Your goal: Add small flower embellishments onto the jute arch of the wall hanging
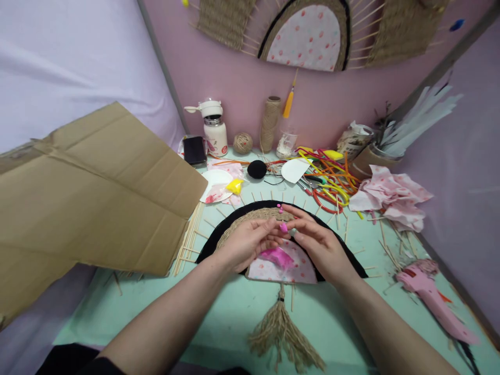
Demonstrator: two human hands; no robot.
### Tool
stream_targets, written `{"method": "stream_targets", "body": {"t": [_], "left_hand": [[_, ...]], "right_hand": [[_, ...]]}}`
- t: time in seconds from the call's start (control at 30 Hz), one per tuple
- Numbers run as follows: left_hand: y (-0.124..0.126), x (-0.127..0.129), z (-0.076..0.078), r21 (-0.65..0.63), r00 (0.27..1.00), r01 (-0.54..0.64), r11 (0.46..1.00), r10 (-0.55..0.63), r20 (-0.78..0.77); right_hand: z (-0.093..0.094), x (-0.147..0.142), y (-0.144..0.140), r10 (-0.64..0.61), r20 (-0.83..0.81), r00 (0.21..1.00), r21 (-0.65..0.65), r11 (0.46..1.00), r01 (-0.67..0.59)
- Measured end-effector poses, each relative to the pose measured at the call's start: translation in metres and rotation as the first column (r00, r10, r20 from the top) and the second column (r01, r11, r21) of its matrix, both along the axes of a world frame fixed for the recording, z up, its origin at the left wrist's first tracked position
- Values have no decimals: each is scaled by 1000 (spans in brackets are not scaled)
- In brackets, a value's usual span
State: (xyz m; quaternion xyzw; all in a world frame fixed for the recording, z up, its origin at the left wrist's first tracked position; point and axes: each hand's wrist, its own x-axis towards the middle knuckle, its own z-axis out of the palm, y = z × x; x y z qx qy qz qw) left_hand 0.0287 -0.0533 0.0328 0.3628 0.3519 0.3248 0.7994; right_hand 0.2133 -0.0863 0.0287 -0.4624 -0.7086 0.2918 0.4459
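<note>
The left hand (250, 242) and the right hand (318, 245) are brought together over the middle of a half-round craft piece (234, 224), fingertips nearly touching. A small pink lump (283, 227) is pinched between the fingertips, seemingly by both hands; which hand bears it more cannot be told. It is held low and close to the piece, probably so that it can be shaped within easy sight. A larger mass of pink material (278, 257) lies just below the hands on the spotted fabric centre (304, 268) of the piece, kept within reach.

The piece is laid flat on the green worktop (219, 312), with a jute band and black rim around the fabric, thin sticks radiating outward and a jute tassel (283, 333) hanging toward the viewer. A big sheet of cardboard (89, 192) is propped at the left and overlaps the worktop edge. A bundle of wooden sticks (189, 234) lies beside it. At the back stand a white bottle (214, 130), a ball of twine (242, 142) and a twine spool (269, 122). Coloured pipe cleaners (332, 182) and crumpled fabric (394, 195) crowd the right side, and a pink glue gun (429, 294) lies near the right forearm.
</note>
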Motion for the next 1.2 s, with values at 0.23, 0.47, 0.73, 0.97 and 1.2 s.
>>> {"method": "stream_targets", "body": {"t": [0.23,0.47,0.73,0.97,1.2], "left_hand": [[0,1,-1,-128,983,-125,984,140,119],[1,1,0,-119,977,-196,973,204,60],[-2,3,-5,17,992,-125,992,125,26],[-3,4,-4,39,997,-77,996,78,-3],[-1,3,-2,21,996,-89,996,89,16]], "right_hand": [[-1,-9,-5,-147,299,943,362,932,31],[-4,-3,-7,-68,-35,997,181,981,73],[1,-7,-4,-2,29,1000,147,989,-2],[6,-10,-5,-28,49,998,242,970,15],[4,-8,-5,-65,73,995,221,974,47]]}}
